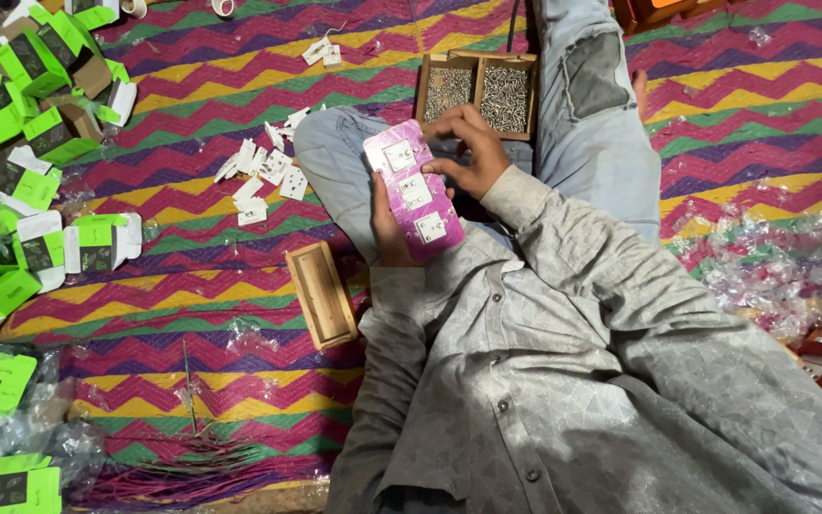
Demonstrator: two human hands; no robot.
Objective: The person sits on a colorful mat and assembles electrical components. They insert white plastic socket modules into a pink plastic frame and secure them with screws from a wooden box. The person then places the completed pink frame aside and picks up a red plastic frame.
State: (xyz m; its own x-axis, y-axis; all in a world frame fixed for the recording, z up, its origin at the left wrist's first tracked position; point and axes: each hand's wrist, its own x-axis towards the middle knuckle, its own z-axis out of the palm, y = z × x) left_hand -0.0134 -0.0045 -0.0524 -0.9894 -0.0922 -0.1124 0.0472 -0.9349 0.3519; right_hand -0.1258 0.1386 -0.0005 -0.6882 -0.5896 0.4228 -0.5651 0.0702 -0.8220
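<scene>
A pink switch plate [415, 190] fitted with three white sockets is gripped from beneath by the left hand [384, 224], its fingers wrapped around the plate's lower edge, while the right hand [468, 152] is closed on the plate's upper right edge, fingertips pressed against it; whether a screw is pinched there cannot be told. The plate is held over the lap, above a bent knee in light jeans. At twelve o'clock from the plate, a wooden tray of screws [478, 90] is set against the leg, still well stocked. At seven o'clock, a narrow wooden box [321, 293] is laid on the striped mat [240, 67]. At ten o'clock, loose white socket inserts [264, 171] are scattered, not yet fitted. Green cartons [30, 105] are heaped at nine o'clock. By this showing, much assembly is judged to remain.
</scene>
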